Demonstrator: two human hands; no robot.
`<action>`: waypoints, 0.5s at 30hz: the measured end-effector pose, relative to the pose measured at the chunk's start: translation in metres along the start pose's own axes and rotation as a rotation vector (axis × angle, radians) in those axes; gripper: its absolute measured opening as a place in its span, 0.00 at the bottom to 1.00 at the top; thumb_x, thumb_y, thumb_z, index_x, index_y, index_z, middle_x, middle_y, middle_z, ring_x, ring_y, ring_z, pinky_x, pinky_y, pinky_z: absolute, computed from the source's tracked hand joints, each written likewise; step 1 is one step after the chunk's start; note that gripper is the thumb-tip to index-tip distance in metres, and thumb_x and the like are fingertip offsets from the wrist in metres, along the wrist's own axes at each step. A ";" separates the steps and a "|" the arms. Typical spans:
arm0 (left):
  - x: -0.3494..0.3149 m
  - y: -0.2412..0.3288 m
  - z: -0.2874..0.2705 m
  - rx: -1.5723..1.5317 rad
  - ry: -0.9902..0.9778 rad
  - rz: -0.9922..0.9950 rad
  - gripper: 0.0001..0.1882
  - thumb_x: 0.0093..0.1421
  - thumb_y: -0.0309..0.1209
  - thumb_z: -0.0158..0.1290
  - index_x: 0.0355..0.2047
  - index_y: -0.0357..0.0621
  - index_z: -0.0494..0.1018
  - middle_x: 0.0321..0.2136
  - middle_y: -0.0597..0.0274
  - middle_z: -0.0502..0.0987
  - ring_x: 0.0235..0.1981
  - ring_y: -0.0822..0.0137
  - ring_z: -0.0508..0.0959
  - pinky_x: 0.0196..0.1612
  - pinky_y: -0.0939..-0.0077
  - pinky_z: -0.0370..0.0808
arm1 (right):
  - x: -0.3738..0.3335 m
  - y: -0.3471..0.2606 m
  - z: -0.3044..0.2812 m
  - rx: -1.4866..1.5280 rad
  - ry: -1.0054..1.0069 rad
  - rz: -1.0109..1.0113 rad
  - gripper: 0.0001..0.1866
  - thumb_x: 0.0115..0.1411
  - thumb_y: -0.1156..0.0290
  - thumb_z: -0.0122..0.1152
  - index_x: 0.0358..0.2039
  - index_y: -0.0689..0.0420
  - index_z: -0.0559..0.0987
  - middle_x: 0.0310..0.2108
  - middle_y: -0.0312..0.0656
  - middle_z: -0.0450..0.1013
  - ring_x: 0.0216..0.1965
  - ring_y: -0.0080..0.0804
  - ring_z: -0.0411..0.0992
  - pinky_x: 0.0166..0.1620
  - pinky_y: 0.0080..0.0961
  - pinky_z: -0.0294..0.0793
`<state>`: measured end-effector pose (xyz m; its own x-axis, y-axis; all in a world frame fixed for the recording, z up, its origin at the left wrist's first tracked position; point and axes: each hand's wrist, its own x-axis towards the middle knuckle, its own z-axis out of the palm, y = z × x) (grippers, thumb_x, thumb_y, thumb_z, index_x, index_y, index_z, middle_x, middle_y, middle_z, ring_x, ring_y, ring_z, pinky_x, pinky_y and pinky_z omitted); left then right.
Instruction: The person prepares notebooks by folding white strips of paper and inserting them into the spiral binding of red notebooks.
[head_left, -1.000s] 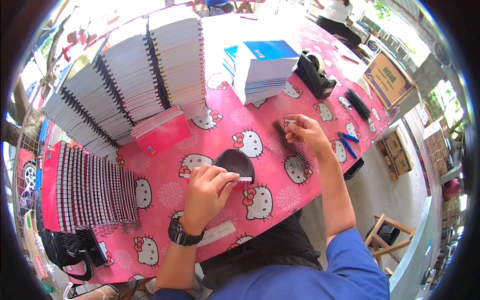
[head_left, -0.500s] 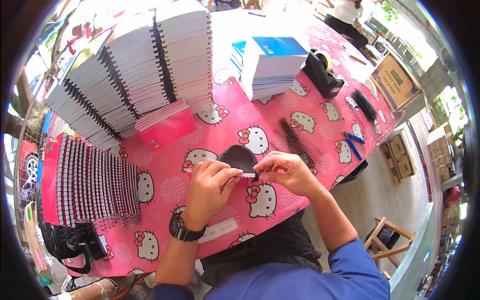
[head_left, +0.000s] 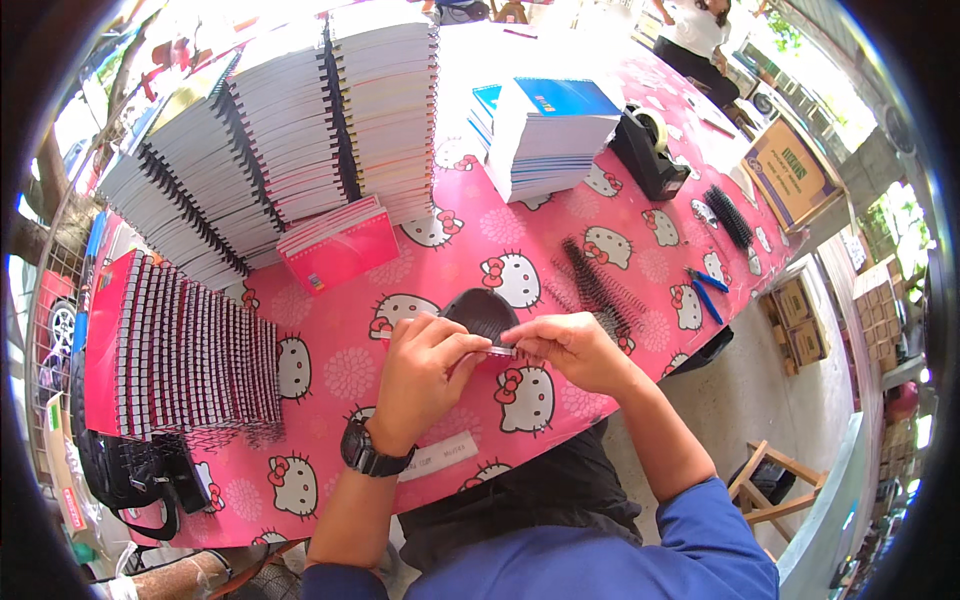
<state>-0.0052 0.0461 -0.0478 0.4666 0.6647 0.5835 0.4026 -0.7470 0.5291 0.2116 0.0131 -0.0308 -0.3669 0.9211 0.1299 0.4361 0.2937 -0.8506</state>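
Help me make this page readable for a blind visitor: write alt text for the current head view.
A person's left hand holds what looks like a thin notebook over a pink table, with the right hand at its right end, beside a black dish. Stacks of notebooks stand to the left; black wire coils and blue pliers lie to the right.

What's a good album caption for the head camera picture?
Left hand holds a slim white-edged piece, right hand at its end, above a pink tablecloth near stacked notebooks.

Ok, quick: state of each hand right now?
Left hand: closed, holding a thin white-edged pad.
Right hand: pinched closed at the pad's right end; anything gripped there is too small to make out.
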 end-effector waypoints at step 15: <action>0.002 0.025 0.003 0.101 -0.179 0.078 0.08 0.49 0.32 0.56 0.30 0.49 0.72 0.28 0.67 0.74 0.31 0.62 0.72 0.36 0.68 0.64 | 0.025 0.014 -0.014 -0.187 -0.045 -0.016 0.16 0.58 0.75 0.52 0.48 0.56 0.70 0.35 0.48 0.75 0.33 0.42 0.75 0.37 0.35 0.74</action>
<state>0.0082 0.0284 -0.0357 0.6283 0.5990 0.4965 0.4329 -0.7994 0.4166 0.2205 0.0442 -0.0324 -0.4091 0.9050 0.1162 0.5735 0.3541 -0.7387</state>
